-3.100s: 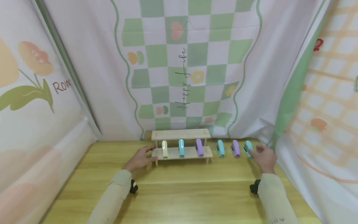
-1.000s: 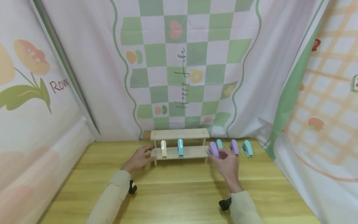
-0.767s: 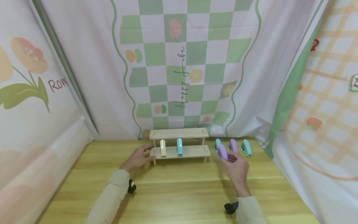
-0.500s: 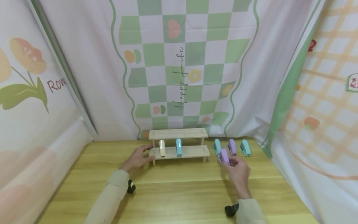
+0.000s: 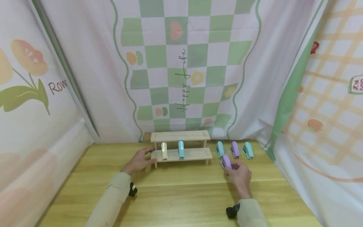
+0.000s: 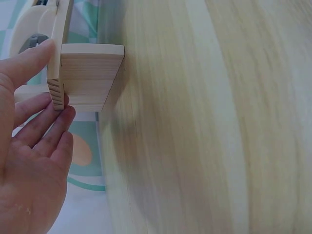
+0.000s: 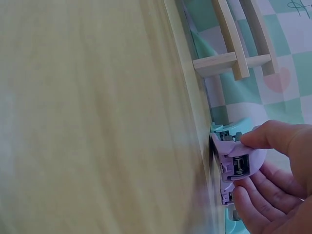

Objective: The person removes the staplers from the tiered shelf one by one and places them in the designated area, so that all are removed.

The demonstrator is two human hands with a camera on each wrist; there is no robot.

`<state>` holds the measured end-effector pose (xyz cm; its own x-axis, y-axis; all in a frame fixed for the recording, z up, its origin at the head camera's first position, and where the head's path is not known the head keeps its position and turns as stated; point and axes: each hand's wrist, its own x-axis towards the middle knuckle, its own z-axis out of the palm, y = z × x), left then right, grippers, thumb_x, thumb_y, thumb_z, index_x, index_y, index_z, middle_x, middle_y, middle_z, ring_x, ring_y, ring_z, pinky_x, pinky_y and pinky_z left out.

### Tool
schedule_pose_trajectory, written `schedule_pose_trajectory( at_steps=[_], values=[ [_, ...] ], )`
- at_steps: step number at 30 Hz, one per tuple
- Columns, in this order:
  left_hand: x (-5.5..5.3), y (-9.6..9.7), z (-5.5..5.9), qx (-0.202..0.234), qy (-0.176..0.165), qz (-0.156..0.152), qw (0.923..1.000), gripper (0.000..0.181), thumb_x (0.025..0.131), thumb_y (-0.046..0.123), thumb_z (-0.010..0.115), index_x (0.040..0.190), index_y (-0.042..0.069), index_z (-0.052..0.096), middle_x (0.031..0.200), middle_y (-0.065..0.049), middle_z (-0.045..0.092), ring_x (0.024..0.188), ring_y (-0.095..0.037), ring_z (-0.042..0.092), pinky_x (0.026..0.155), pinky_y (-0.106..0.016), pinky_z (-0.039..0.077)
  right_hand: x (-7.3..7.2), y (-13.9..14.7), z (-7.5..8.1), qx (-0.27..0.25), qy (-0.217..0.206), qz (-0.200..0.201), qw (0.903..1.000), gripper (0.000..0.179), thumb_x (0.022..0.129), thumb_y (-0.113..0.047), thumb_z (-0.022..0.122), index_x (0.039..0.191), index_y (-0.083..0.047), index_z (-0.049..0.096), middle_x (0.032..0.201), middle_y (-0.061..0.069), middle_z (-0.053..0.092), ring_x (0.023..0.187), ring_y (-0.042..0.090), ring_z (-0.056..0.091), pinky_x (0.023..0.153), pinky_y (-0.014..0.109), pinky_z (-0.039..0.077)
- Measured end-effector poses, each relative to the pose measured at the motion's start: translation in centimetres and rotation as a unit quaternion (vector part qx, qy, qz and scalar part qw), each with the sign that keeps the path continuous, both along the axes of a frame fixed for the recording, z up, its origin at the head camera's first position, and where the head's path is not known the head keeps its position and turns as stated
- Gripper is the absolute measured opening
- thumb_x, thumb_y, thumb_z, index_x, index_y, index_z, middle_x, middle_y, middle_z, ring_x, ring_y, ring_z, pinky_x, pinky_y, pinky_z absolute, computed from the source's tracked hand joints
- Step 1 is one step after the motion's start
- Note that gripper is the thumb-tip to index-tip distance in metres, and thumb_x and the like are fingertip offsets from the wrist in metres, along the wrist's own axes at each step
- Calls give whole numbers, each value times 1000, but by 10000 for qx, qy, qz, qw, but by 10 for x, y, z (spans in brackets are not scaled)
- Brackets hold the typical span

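My right hand [image 5: 241, 176] pinches a purple stapler [image 5: 226, 161] between thumb and fingers, just in front of the row of staplers right of the stand. The right wrist view shows the underside of this purple stapler [image 7: 257, 160], partly covering others behind it. My left hand [image 5: 139, 161] grips the left end of a two-step wooden stand [image 5: 197, 154], thumb at the front edge and fingertips round the back. On the stand's lower step are a cream stapler [image 5: 164, 151] and a blue stapler [image 5: 181, 150].
Right of the stand, a teal stapler [image 5: 219, 149], another purple stapler [image 5: 234, 150] and a second teal stapler [image 5: 248, 150] line the back of the wooden table [image 5: 175, 198]. A checked cloth [image 5: 187, 75] hangs close behind the stand; more cloth hangs at both sides.
The purple stapler from the lower step's right end is now in my right hand, carried rightward off the stand and lowered toward the table. My left hand has stayed on the stand.
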<state>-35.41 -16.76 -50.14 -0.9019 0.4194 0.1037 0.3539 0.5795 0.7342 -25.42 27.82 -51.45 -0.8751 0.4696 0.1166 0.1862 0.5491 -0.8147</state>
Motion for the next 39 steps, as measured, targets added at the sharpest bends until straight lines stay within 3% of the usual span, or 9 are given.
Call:
schedule_pose_trajectory(
  at_steps=[8,13,18,21,24,32,39],
  values=[
    [-2,-1,-3,49,-3,25,10000,74,100,33,75,158,0,43,161,-23,49,150,-48,42,125,-65,35,4,3,-3,-71,-58,94,9999,35,87,-15,84,115,4,74,113,26,77,97,37,76,78,38,64],
    [-1,-1,-4,101,-58,16,9999,75,99,33,76,159,2,43,162,-21,49,151,-47,42,126,-64,35,7,4,1,27,67,113,9999,44,88,-17,84,122,6,71,120,29,75,106,42,75,88,46,65],
    [0,-2,-4,111,-12,28,9999,74,100,33,75,158,0,43,161,-22,49,150,-47,43,125,-65,36,7,-7,23,450,640,218,9967,47,87,-18,84,124,7,71,123,29,74,112,44,73,97,54,62],
    [0,-1,-4,101,-3,37,9999,73,100,32,74,158,0,43,161,-22,49,150,-48,43,125,-65,36,2,-20,37,550,894,508,9932,46,86,-17,85,123,7,71,122,30,74,112,45,73,98,55,61],
    [0,0,-4,71,-8,5,10000,72,101,32,74,158,0,43,161,-21,49,150,-47,43,125,-64,36,-4,-36,45,499,870,800,9917,48,87,-19,86,126,5,71,125,28,74,116,44,72,101,54,60],
    [1,-1,-6,56,14,50,10000,72,100,31,74,157,-1,44,161,-21,49,151,-46,43,126,-63,35,-22,-87,50,297,728,1556,9847,56,91,-30,84,135,-1,67,135,22,71,127,40,67,107,56,57],
    [-2,-1,-4,-7,26,19,10000,71,101,33,74,158,1,45,162,-20,48,151,-44,44,126,-61,37,-40,-129,51,0,912,1761,9801,51,88,-28,87,129,-2,71,130,22,73,123,39,69,104,54,60]
  ],
)
